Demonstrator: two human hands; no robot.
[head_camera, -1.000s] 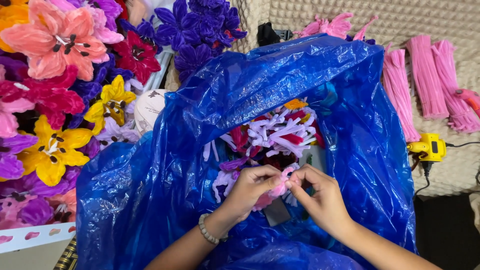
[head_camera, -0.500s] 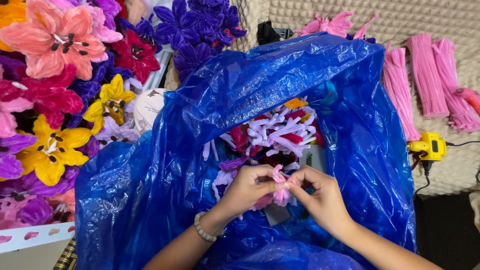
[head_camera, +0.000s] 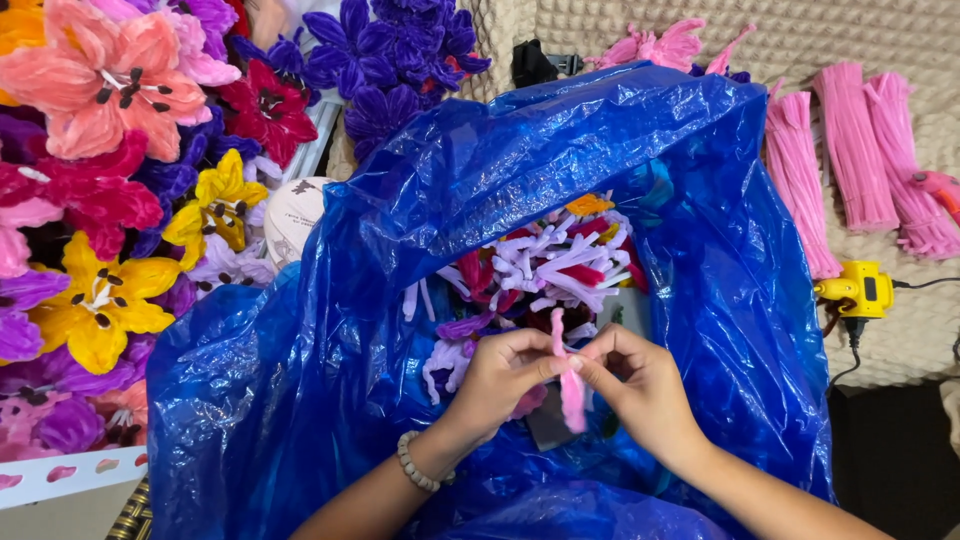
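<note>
My left hand (head_camera: 500, 378) and my right hand (head_camera: 640, 385) meet over the mouth of a big blue plastic bag (head_camera: 480, 200). Together they pinch a short pink pipe cleaner piece (head_camera: 572, 392), which hangs down between the fingertips. A beaded bracelet (head_camera: 415, 468) sits on my left wrist. Inside the bag, just beyond my hands, lies a heap of cut pipe cleaner pieces (head_camera: 545, 265) in white, red, purple and pink.
Pipe cleaner flowers (head_camera: 110, 190) in pink, yellow, red and purple fill the left side. Bundles of pink pipe cleaners (head_camera: 855, 150) lie on a beige knitted cover at the right. A yellow tool with a black cord (head_camera: 858, 292) rests beside the bag.
The pink piece has been pulled from a small bunch into a straighter strip hanging between my fingertips. Both hands stay in the same spot over the bag.
</note>
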